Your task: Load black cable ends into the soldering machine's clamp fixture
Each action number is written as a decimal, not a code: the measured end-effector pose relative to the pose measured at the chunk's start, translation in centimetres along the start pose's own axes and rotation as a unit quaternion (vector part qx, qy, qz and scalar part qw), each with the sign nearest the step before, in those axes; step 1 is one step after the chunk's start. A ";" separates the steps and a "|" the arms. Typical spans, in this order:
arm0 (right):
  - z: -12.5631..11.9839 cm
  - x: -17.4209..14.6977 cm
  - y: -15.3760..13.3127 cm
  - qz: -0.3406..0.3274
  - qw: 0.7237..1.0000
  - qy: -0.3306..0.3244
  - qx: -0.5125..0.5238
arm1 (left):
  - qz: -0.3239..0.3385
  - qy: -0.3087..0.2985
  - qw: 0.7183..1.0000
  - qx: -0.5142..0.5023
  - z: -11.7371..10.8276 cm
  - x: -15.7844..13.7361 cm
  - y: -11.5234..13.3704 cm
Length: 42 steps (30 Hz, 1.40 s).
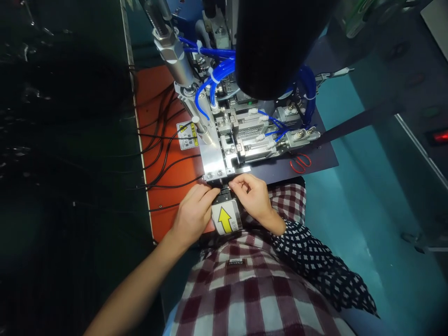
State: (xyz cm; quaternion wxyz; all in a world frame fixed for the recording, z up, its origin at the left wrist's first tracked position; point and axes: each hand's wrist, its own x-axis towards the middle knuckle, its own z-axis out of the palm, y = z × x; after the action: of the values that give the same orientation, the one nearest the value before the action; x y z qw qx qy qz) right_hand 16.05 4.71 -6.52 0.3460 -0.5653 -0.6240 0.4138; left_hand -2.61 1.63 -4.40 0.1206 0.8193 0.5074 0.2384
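Observation:
At the near end of a metal machine (pixel 214 161) with pneumatic cylinders, my two hands meet over a small dark fixture (pixel 223 198). My left hand (pixel 193 212) is closed, its thumb and fingertips pressed together at the fixture's left side. From the right, my right hand (pixel 255 196) pinches at the fixture's far edge, close under the metal plate. Whatever lies between the fingertips of either hand is too small or hidden to name. Just below the fixture is a white label with a yellow arrow (pixel 224 219).
Black cables (pixel 164 165) cross the orange base plate (pixel 168 219) on the left. Blue air tubes (pixel 224 70) loop over the machine, beneath a large black cylinder (pixel 276 46). Red-handled scissors (pixel 300 163) lie at the right. A warning label (pixel 188 136) is on the orange plate.

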 end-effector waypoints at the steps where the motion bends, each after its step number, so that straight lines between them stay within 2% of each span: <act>1: 0.0 0.0 0.1 0.004 1.000 -0.006 -0.005 | 0.000 0.000 1.000 -0.002 0.0 0.0 0.0; 5: 0.0 -0.3 0.1 0.010 0.999 -0.013 -0.032 | 0.008 -0.001 1.000 0.001 -0.1 0.1 -0.2; 11: 0.0 -0.4 -0.2 -0.058 0.995 -0.006 -0.087 | 0.001 -0.009 1.000 -0.006 0.0 -0.1 -0.3; 15: -0.1 -0.5 -0.2 -0.064 0.993 -0.008 -0.098 | -0.008 -0.012 1.000 -0.007 0.1 -0.1 -0.4; 21: 0.1 -0.2 0.1 0.018 0.999 -0.037 -0.019 | -0.006 -0.018 1.000 -0.007 -0.1 -0.1 -0.4; 26: 0.2 0.5 0.9 0.107 0.987 -0.078 0.095 | -0.002 -0.017 1.000 -0.003 -0.1 -0.1 -0.4; 30: -0.3 0.1 2.0 0.133 0.983 -0.064 0.113 | -0.002 -0.015 1.000 -0.003 -0.1 0.0 -0.3; 36: -0.3 -2.0 1.3 0.120 0.982 -0.046 0.135 | -0.002 -0.006 1.000 -0.007 0.0 0.1 -0.2; 39: 0.0 -2.1 0.2 0.103 0.989 -0.038 0.103 | -0.005 -0.005 1.000 -0.005 -0.1 0.1 -0.2; 42: -0.1 -1.9 -0.5 0.057 0.998 -0.010 0.027 | -0.002 -0.007 1.000 -0.005 -0.1 0.1 -0.2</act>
State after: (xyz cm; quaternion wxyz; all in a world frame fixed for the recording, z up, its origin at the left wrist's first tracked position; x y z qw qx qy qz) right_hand 16.15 2.86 -5.95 0.3308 -0.5866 -0.5827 0.4550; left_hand -2.77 1.82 -4.36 0.1285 0.8196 0.5067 0.2346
